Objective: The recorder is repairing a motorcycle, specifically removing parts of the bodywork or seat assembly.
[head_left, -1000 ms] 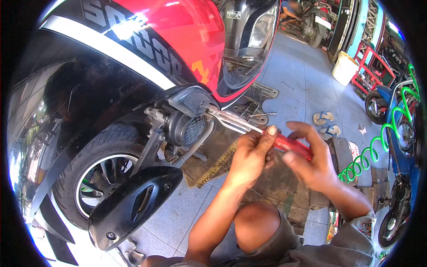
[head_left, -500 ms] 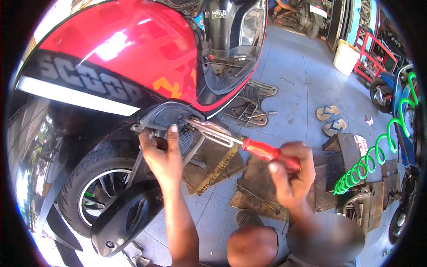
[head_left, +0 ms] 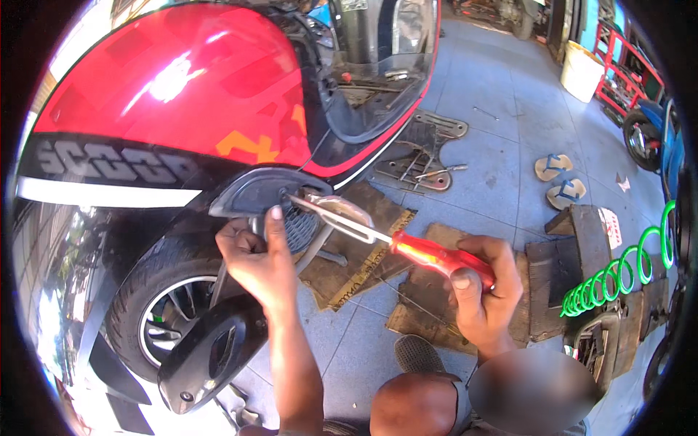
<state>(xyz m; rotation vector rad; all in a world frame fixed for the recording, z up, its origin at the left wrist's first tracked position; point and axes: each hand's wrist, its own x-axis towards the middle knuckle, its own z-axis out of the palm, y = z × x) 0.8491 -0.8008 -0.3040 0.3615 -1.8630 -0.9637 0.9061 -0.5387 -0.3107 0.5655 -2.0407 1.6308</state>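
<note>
A red-handled screwdriver (head_left: 418, 251) is in my right hand (head_left: 488, 291), its fingers wrapped round the grip. The shaft runs left past a metal folding footrest (head_left: 345, 218). Its tip meets a recess in a dark grey plastic cover (head_left: 247, 195) on the side of a red and black scooter (head_left: 182, 80). My left hand (head_left: 256, 251) is closed at the cover's lower edge, thumb pressed up against its face and fingers curled under it. Whether a screw sits in the recess is too small to tell.
Below my left hand are the rear wheel (head_left: 174, 320) and black exhaust shield (head_left: 211, 356). Flattened cardboard (head_left: 429, 305) lies on the tiles. Beyond are a dark metal part (head_left: 422, 149), sandals (head_left: 560, 178), a coiled green hose (head_left: 618, 283) and a white bucket (head_left: 582, 71).
The screwdriver tip has shifted left along the footrest onto the cover's recess. My left hand keeps its place under the cover. The whole view has turned slightly.
</note>
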